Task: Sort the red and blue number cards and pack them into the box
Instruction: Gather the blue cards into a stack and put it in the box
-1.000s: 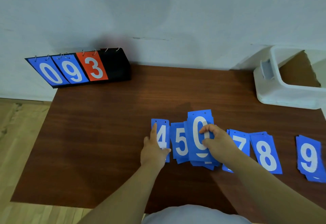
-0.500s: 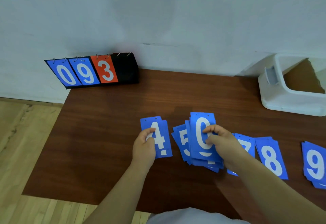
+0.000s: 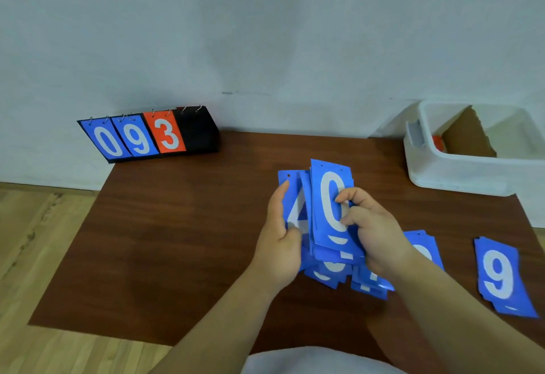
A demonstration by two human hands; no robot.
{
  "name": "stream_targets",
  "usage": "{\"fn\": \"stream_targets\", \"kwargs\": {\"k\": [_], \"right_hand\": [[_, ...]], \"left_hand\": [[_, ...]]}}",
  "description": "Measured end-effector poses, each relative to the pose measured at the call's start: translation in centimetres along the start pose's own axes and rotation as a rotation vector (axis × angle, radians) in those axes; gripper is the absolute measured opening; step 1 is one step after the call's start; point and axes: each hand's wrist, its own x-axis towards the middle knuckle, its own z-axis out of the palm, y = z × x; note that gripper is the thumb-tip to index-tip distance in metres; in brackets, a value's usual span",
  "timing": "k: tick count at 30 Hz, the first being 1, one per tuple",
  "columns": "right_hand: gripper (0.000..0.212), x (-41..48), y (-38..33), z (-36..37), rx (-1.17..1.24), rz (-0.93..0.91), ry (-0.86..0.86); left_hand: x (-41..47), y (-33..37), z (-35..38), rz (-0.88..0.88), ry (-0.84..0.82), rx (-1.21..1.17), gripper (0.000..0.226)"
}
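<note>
While the fingers (image 3: 351, 196) of the right hand (image 3: 374, 232) curl over the face of a thick stack of blue cards topped by a white 0 (image 3: 330, 196), gripping it, the left hand (image 3: 280, 244) grips a blue card printed with a white 4 (image 3: 295, 211) along its left edge. Both are held up at frame centre, and the stack partly covers the 4. Beneath them more blue cards (image 3: 324, 278) overlap on the dark brown wooden desk (image 3: 177, 241). A blue pile showing a 9 (image 3: 501, 276) lies at lower right. Upper right, the white plastic box (image 3: 460, 173) holds a brown cardboard divider (image 3: 469, 134) with something red (image 3: 436, 140) beside it. The red set looks packed, judging by that. The blue cards seem partly gathered, and none can be seen in the box. A black flip scoreboard (image 3: 147, 137) stands at upper left.
</note>
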Motion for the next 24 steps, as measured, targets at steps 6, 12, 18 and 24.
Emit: {"fn": "stream_targets", "kwargs": {"k": [6,12,18,24], "right_hand": [[0.031,-1.8,-1.6,-5.4,-0.053,0.022,-0.074],[0.035,-3.5,-2.5,-11.1,-0.147,0.032,-0.147],[0.031,-4.0,-3.2,-15.7,-0.465,-0.023,-0.070],[0.028,-3.4,-2.0,-17.0,-0.610,0.030,0.035]], "left_hand": [[-1.5,3.5,6.8,0.028,-0.035,-0.290,0.058],[-2.5,3.9,13.3,0.089,-0.099,-0.398,0.048],[-1.5,1.7,14.9,0.059,0.239,0.204,0.055],[1.4,-3.8,9.9,-0.407,0.555,0.429,0.074]]}}
